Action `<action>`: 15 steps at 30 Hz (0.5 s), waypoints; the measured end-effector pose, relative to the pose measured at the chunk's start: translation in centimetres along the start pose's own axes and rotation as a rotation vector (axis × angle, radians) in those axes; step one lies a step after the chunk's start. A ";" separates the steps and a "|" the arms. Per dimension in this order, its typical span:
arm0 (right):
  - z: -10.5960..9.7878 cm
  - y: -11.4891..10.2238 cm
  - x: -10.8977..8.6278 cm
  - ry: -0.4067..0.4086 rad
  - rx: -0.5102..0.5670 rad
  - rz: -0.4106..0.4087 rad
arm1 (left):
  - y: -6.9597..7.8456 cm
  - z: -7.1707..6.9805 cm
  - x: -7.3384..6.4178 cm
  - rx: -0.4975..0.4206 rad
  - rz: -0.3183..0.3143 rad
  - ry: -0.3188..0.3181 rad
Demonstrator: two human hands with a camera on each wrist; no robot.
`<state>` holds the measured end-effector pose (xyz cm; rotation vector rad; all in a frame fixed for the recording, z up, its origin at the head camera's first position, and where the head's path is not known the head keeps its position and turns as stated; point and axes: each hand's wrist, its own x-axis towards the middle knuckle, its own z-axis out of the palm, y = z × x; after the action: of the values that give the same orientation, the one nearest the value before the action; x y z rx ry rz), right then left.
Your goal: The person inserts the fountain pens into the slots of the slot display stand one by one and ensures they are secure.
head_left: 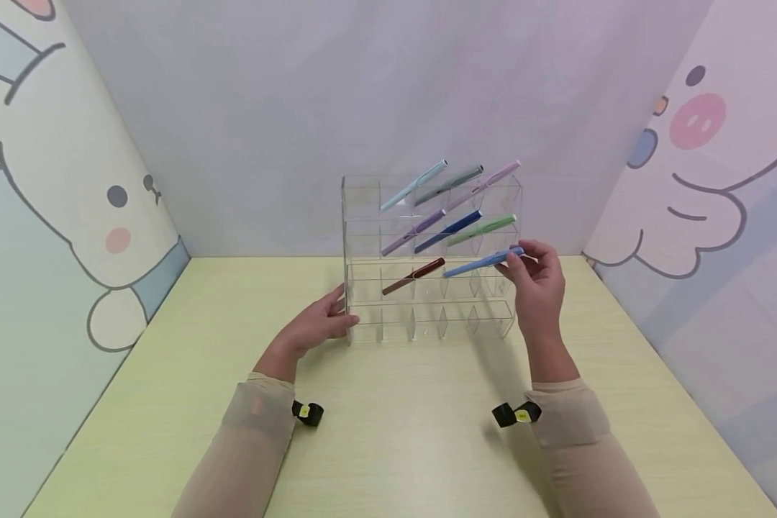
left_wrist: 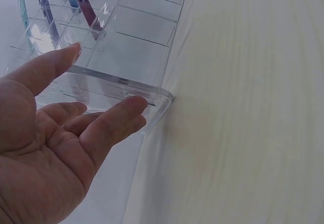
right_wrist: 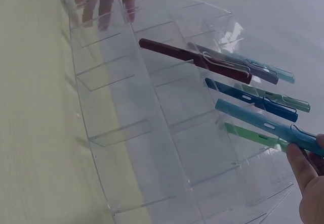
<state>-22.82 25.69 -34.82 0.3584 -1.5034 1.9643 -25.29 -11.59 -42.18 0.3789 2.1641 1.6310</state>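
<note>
My right hand (head_left: 539,282) pinches a light blue pen (head_left: 479,264) by its capped end between thumb and fingers. The pen slants down leftward, its lower tip at the third tier of a clear acrylic pen rack (head_left: 427,311); whether it touches the rack I cannot tell. In the right wrist view, this pen (right_wrist: 253,119) passes above a green pen (right_wrist: 253,135). My left hand (head_left: 316,325) is at the rack's left side. In the left wrist view, its fingers (left_wrist: 116,123) touch the side panel, with the thumb near the front edge.
Leaning in the rack's upper tiers are a pale cyan pen (head_left: 414,185), a grey-green pen (head_left: 450,185), a pink pen (head_left: 485,185), a purple pen (head_left: 414,232) and a dark blue pen (head_left: 449,231). Below them lies a maroon pen (head_left: 414,276). Cartoon-printed panels flank the table (head_left: 388,432).
</note>
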 end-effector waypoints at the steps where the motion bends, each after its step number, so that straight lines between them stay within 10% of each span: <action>1: 0.1 0.2 -0.1 -0.007 -0.007 0.001 | 0.0 0.0 0.0 -0.002 -0.001 -0.001; 15: 1.5 2.4 -1.5 -0.179 -0.247 0.117 | 0.1 0.1 0.0 -0.001 -0.008 0.005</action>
<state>-23.44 23.44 -37.05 0.3531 -1.8974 1.8444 -25.31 -11.49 -42.12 0.3667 2.1656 1.6301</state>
